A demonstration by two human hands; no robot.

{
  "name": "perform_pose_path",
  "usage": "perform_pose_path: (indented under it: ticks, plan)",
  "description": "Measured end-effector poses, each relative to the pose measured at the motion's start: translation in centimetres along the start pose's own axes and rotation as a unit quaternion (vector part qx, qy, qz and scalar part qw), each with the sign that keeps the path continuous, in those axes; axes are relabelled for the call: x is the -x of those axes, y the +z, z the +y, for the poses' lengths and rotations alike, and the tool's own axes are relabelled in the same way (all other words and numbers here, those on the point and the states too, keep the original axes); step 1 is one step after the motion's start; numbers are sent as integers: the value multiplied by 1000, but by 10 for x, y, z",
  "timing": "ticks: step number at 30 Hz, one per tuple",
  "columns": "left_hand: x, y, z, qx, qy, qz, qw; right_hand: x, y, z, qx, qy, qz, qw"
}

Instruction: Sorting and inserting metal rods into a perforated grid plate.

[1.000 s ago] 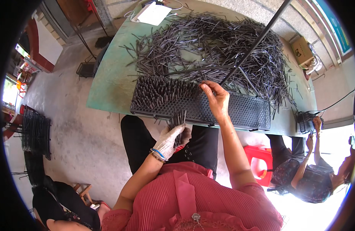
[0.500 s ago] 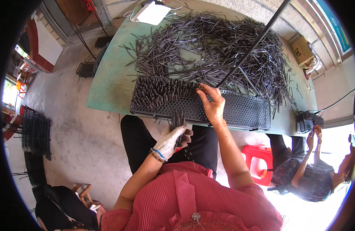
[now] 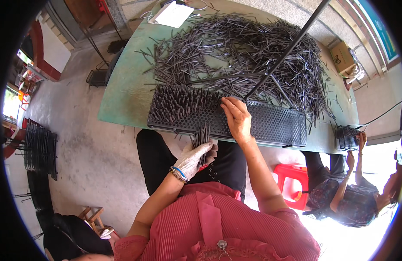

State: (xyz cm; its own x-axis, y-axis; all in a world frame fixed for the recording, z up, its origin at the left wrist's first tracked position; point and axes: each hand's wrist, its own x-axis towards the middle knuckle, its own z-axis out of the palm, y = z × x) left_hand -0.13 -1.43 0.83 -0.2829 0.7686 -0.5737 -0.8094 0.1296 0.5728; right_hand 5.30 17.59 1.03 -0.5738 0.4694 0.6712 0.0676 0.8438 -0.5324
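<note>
A long black perforated metal tray (image 3: 270,124) lies along the table's near edge. Thin dark sticks (image 3: 179,101) stand upright, densely packed, in the holes of its left part; bare holes show to the right. My left hand (image 3: 194,158), in a pale work glove, is closed around a bundle of the same sticks (image 3: 202,135), tips up, just below the tray's front edge. My bare right hand (image 3: 238,119) is over the middle of the tray, at the edge of the packed sticks. Its thumb and fingers are pinched together; whatever is between them is hidden.
A large heap of loose sticks (image 3: 292,56) covers the green table (image 3: 122,95) behind the tray. A black metal pole (image 3: 288,50) slants up behind my right hand. At right, a co-worker (image 3: 347,200) handles a similar tray (image 3: 347,138) beside a red stool (image 3: 292,185).
My right hand has shifted slightly left and down over the tray, its fingers drawn closer together. My left hand stays nearly in place with the bundle. The co-worker's hands have moved.
</note>
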Motion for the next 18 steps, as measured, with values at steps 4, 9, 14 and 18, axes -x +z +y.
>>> perform_pose_path:
  ticks: [4, 9, 14, 18]
  plan:
    - [-1, -1, -1, -4, -7, 0, 1000, -8, 2, 2, -5, 2, -21, 1000]
    - [-4, -5, -4, 6, -13, -2, 1000, -8, 2, 1, 7, -7, -39, 999]
    - [-2, -7, -4, 7, 2, -11, 1000, -4, 1, -1, 10, 18, -17, 1000]
    - [-4, -5, -5, 4, 16, -9, 1000, 0, 3, -1, 21, 51, 6, 998]
